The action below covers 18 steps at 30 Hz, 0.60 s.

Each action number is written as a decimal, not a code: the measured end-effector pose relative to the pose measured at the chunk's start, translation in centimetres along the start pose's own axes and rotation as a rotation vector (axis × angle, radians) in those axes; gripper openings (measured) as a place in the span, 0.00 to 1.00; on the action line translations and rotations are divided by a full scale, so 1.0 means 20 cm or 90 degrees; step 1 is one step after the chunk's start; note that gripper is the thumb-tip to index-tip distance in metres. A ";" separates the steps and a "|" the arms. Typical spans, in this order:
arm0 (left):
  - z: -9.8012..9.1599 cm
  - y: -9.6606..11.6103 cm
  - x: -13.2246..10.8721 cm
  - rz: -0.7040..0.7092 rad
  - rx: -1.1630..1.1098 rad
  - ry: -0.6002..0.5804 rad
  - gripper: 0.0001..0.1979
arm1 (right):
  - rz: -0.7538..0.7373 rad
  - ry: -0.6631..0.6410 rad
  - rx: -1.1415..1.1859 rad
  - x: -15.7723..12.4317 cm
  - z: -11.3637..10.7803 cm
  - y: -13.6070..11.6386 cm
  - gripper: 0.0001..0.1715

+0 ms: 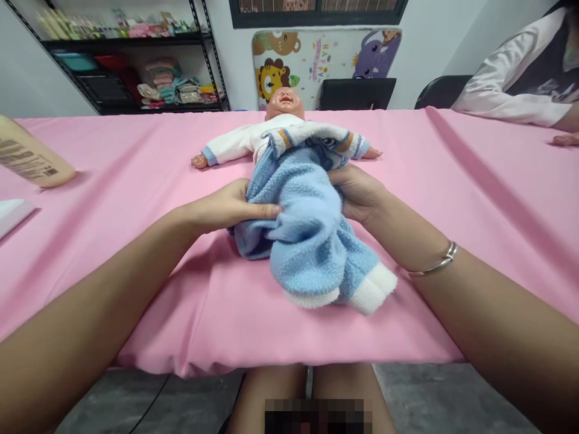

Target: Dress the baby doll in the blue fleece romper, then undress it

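A baby doll (284, 103) lies on its back on the pink-covered table, head at the far side and both arms spread. White long sleeves with blue cuffs cover its arms. Over its trunk and legs is a blue fleece baby romper (307, 211) with white foot ends, its striped upper part bunched across the chest. My left hand (237, 208) grips the romper's left edge, thumb on top and the other fingers hidden in the cloth. On the opposite side, my right hand (357, 191) is closed on the fabric, its fingertips hidden behind it.
A cream bottle (34, 154) lies at the left, near a white object (13, 214) cut off by the frame. Another person's sleeve (502, 72) and hand rest at the right end of the pink cloth (452, 199). Behind stand a black shelf (126, 41) and a dark monitor (357, 94).
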<state>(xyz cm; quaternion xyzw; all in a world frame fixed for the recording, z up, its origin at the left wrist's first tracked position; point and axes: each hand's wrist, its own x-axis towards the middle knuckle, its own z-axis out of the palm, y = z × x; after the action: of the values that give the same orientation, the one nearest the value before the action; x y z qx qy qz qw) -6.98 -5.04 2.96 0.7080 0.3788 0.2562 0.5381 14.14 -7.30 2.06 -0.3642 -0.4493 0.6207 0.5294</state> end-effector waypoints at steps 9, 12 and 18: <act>0.07 -0.06 0.09 0.009 -0.242 0.263 0.06 | -0.167 -0.107 -0.332 0.02 0.00 0.02 0.22; 0.12 -0.04 0.08 -0.037 -0.341 0.193 0.11 | -0.286 -0.173 -0.450 0.01 0.02 0.03 0.28; 0.04 -0.11 0.13 -0.049 -0.351 0.241 0.08 | -0.366 -0.114 -0.579 0.03 0.02 0.06 0.31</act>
<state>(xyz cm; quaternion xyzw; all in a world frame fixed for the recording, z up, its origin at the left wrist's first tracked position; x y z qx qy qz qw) -5.32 -3.09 0.48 0.4606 0.4147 0.4556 0.6389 13.30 -6.73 1.05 -0.3646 -0.7971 0.2229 0.4266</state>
